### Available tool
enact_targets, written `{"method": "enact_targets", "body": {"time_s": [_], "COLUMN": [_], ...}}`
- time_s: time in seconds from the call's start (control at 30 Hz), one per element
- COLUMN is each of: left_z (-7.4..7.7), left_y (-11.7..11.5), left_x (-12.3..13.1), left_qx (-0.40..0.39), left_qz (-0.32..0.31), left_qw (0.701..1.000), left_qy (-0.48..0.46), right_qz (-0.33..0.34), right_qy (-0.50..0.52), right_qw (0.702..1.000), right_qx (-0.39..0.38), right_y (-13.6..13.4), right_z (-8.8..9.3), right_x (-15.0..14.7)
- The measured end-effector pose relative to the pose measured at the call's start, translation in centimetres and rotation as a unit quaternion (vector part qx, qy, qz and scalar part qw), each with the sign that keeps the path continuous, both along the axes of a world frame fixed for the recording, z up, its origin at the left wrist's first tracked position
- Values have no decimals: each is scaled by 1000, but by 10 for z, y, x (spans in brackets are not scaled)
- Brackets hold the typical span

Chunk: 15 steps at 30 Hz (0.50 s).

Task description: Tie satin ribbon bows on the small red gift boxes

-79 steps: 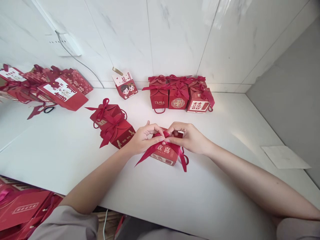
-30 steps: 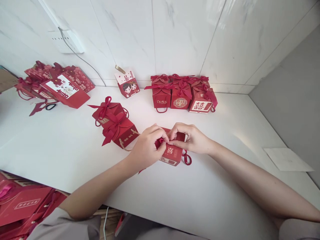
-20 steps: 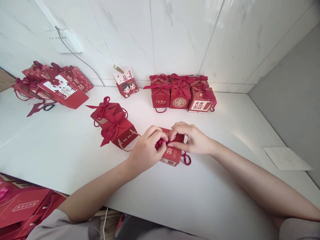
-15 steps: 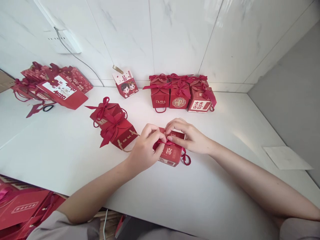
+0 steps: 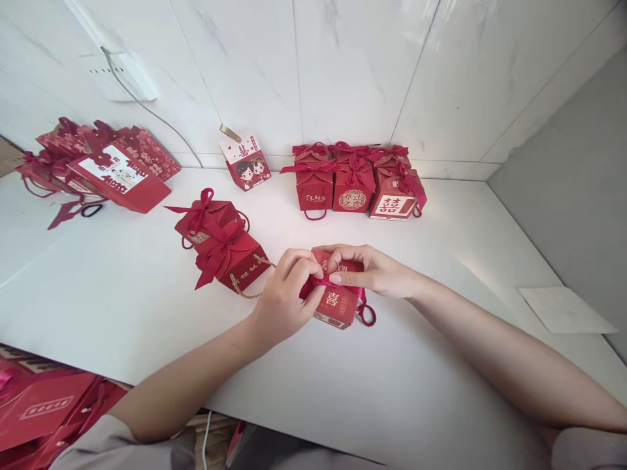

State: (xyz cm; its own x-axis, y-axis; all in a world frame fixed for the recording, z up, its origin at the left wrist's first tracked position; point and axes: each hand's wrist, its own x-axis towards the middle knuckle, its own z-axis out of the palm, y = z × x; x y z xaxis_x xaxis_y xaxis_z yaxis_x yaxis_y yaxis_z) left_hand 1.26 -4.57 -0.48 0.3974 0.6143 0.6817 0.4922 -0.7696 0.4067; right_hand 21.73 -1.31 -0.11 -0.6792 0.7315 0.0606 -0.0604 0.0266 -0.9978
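- far left, a pile of flat red bags [image 5: 105,171] lies at the left end of the desk [image 5: 122,307], close under the wall. a dark ribbon tail trails from it toward the near side.
- below the desk's near edge, bottom left, more red packs [image 5: 39,405] show, off the surface.
- between that pile and the middle, a wide bare stretch of desk runs down to the near edge.
- two bowed boxes [image 5: 220,241] sit touching each other, left of the hands. the nearer one's cord handle reaches almost to the left hand.
- behind them a small cartoon box [image 5: 245,164] leans against the wall.
- the left hand [image 5: 287,297] is curled narrow, its fingertips pinched on the ribbon [image 5: 345,286] at the left top edge of the red box [image 5: 336,301].
- the red box stands on the desk at the middle, well back from the near edge, with bare surface in front of it. a looped cord hangs at its right side.
- the right hand [image 5: 377,271] lies over the box's top, thumb and forefinger closed on the same ribbon, just beside the left fingertips.
- at the back, a cluster of bowed boxes [image 5: 355,186] stands packed together by the wall, apart from the hands, with an open strip of desk between.
- right of the hands the desk is open out to a sheet of paper [image 5: 565,310] lying flat near the right edge, by the grey side wall.
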Motion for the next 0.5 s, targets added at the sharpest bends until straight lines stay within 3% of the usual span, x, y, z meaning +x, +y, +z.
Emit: {"method": "enact_targets", "body": {"time_s": [0.17,0.33,0.5], "left_z": [15,43,45], "left_y": [-2,2,9], "left_x": [-5,-18,-26], "left_qx": [-71,-248,-350], "left_qz": [42,18,31], "left_qw": [996,957,928], "left_qy": [37,147,127], "right_qz": [9,9,19], "right_qy": [18,17,12], "right_qw": [999,1000,1000], "right_qx": [-33,-22,-13], "right_y": [0,0,1], "right_z": [-2,-1,0], "right_x": [-2,-2,-1]}}
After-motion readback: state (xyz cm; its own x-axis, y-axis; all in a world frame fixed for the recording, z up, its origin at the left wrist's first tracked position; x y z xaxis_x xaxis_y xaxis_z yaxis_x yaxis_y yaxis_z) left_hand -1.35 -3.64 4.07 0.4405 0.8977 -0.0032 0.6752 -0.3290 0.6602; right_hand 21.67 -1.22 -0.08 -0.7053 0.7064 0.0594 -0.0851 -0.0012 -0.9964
